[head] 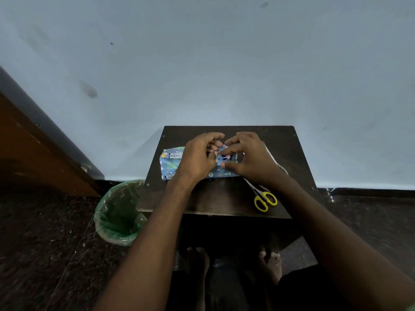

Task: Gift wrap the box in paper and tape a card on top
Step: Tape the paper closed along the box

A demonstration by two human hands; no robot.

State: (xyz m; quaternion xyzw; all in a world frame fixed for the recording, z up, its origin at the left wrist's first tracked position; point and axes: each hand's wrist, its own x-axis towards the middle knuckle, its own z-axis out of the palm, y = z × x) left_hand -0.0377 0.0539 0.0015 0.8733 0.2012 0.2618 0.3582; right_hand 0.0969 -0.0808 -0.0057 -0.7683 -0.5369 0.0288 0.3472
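A small dark wooden table (226, 196) stood against a pale blue wall (202, 63), and everything else is placed from it. On the far half of its top lay the box wrapped in blue patterned paper (173, 162), its left end poking out past the left hand (197, 158) and showing folded flaps with dotted strips. Both hands met over the middle of the parcel. The left hand came in from the table's near left, its fingers curled, with the fingertips (215, 151) bent down onto the paper at the centre; whether they pinched a fold or a bit of tape could not be told. The right hand (249, 158) came from the table's near right, its fingers also curled, the forefinger reaching left and the thumb (226, 166) pressed against the near edge of the wrapped top, so it appeared to nip the paper there. A small printed patch showed between the two hands, too small to identify. On the table's near right part lay scissors (263, 197) with yellow handles, blades pointing toward the parcel and partly hidden under the right forearm. Just left of the table, on the dark speckled floor (45, 243), stood a bin lined with a green bag (119, 212). Further left was a brown wooden door (33, 158). Bare feet showed beneath the table's near edge.
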